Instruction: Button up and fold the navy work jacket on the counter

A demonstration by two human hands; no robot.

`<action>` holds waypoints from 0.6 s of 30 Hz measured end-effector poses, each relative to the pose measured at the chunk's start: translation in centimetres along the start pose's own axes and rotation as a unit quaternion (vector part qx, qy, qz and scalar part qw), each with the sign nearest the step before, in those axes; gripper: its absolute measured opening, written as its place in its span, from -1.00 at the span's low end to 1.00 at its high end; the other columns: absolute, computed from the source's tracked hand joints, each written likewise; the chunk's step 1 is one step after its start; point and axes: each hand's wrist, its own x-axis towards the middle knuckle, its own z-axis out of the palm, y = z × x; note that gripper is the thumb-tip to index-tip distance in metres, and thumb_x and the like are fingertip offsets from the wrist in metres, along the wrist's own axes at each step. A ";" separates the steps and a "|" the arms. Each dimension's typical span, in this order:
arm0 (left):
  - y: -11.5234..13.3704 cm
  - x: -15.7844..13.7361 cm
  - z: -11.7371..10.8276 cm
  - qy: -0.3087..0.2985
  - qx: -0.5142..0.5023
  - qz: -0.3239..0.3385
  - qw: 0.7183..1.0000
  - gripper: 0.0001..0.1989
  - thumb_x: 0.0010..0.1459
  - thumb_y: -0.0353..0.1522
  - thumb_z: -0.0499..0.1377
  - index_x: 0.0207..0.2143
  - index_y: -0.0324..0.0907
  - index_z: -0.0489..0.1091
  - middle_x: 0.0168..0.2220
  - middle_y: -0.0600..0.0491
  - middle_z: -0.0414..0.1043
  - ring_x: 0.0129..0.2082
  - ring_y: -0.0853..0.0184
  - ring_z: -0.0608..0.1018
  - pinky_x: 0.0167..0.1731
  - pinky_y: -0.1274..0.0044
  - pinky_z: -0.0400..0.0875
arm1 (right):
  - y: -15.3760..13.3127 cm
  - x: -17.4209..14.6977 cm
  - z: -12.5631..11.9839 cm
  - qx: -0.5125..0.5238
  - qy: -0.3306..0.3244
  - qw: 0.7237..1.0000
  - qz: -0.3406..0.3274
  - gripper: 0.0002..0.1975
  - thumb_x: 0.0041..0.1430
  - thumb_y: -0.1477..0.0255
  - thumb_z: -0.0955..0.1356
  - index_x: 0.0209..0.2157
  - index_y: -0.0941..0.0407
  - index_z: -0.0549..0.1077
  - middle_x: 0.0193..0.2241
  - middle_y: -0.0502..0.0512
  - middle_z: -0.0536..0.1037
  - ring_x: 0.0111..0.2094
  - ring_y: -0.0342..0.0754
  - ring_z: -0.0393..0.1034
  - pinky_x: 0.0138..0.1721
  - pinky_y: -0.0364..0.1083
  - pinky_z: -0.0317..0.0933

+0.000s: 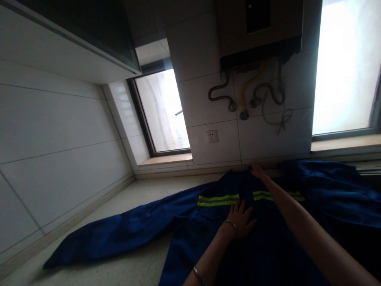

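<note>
A dark blue work jacket with yellow-green reflective strips across the chest lies spread out, front up, on the pale countertop. Its sleeve stretches out to the left. My left hand, with bangles on the arm, rests flat on the jacket's chest just below the strip, fingers spread. Farther away, my right hand reaches to the collar at the jacket's top edge. Its fingers look closed on the cloth there, though they are small and dim.
Tiled walls rise behind and left of the counter. A water heater hangs above, with pipes and a loose cord below it. A socket is on the wall between two windows. An overhead cabinet juts out at upper left.
</note>
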 end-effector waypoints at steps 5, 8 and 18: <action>0.2 0.0 0.4 -0.009 -0.001 -0.018 1.000 -0.33 0.17 0.05 -0.39 0.26 0.01 -0.17 0.30 -0.04 -0.31 0.26 0.00 -0.22 0.14 0.04 -0.24 | -2.7 -3.1 0.4 -0.051 0.029 0.998 -0.011 -0.56 0.18 0.56 0.10 0.08 0.33 0.22 0.02 0.53 0.27 0.09 0.25 0.08 0.02 0.23 -0.05; 0.1 0.1 0.5 -0.014 -0.004 -0.028 1.000 -0.31 0.15 0.07 -0.40 0.26 0.03 -0.19 0.30 -0.01 -0.30 0.26 0.00 -0.19 0.14 0.04 -0.25 | -4.8 -3.5 -0.4 -0.065 0.013 0.997 -0.049 -0.60 0.17 0.56 0.10 -0.01 0.29 0.33 0.01 0.47 0.30 0.12 0.21 0.05 0.05 0.18 -0.04; 0.5 -0.1 0.5 -0.001 0.009 -0.030 1.000 -0.33 0.16 0.06 -0.37 0.26 0.03 -0.15 0.30 -0.01 -0.23 0.26 -0.01 -0.16 0.13 0.05 -0.19 | -5.7 -5.1 -1.2 -0.030 -0.108 0.994 -0.014 -0.56 0.18 0.22 0.18 -0.23 0.28 0.49 -0.29 0.36 0.52 -0.22 0.10 0.43 -0.23 -0.05 0.26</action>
